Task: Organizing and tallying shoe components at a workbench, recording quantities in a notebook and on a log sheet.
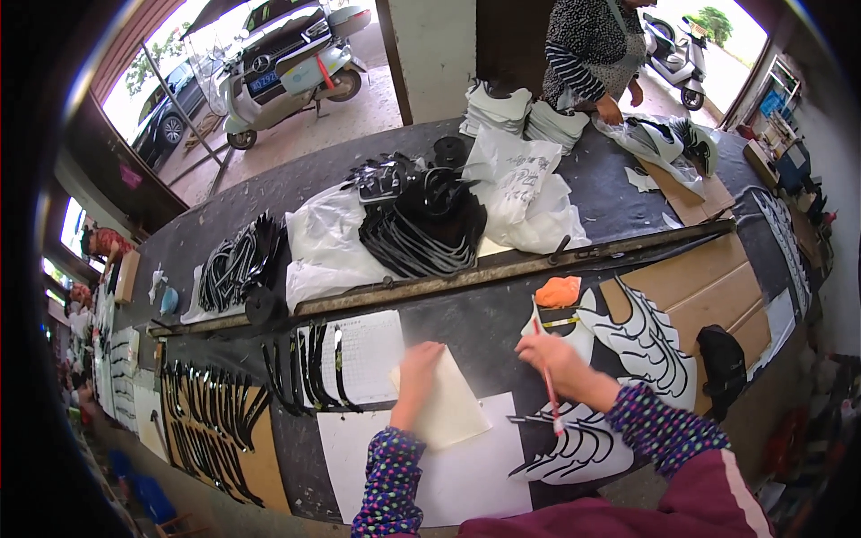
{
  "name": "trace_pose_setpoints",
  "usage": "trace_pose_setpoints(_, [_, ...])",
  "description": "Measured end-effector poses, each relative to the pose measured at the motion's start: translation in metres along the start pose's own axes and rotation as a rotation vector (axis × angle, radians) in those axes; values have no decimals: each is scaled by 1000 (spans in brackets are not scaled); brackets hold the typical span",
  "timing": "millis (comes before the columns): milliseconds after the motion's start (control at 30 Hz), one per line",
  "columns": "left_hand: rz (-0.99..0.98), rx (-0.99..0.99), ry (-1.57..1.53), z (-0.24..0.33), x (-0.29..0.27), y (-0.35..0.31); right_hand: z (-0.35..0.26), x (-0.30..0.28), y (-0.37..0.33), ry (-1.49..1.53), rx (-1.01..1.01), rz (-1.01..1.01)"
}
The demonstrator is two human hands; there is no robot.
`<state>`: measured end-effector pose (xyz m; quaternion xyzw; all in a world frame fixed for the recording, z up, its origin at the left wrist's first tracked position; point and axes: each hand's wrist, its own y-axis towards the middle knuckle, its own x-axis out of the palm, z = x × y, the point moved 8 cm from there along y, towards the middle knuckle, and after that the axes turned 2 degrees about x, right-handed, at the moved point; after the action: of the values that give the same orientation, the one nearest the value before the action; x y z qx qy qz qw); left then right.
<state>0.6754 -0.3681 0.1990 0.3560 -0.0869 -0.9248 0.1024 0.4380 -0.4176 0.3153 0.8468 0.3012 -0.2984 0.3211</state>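
My left hand (419, 375) grips the upper left edge of a cream sheet (453, 408), its fingers bent around it. That sheet lies tilted over a larger white sheet (404, 475). In my right hand (563, 366) is a slim red-and-white stick (551, 399), its kind unclear, held upright with its lower end pointing toward me. Beneath that end lie white curved pieces with black strips (583, 448). More white pieces with black strips (641, 345) fan out to the right. Black curved strips (314, 363) rest on a white sheet left of my left hand.
A long raised bar (430, 285) crosses the dark table. Beyond it stand black strip bundles (421, 229) and white plastic bags (529, 202). An orange cloth-like lump (558, 291) lies past my right hand. A board of black strips (211, 430) is at left. Another person (596, 54) stands across.
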Motion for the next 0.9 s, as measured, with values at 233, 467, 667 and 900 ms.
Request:
trace_pose_setpoints(233, [80, 16, 45, 24, 95, 79, 167, -172, 142, 65, 70, 326])
trace_pose_setpoints(467, [70, 231, 32, 67, 147, 180, 379, -225, 298, 228, 278, 444])
trace_pose_setpoints(667, [47, 376, -158, 83, 195, 252, 507, -185, 406, -417, 27, 467])
trace_pose_setpoints(900, [33, 353, -282, 50, 221, 267, 592, -125, 439, -729, 55, 174])
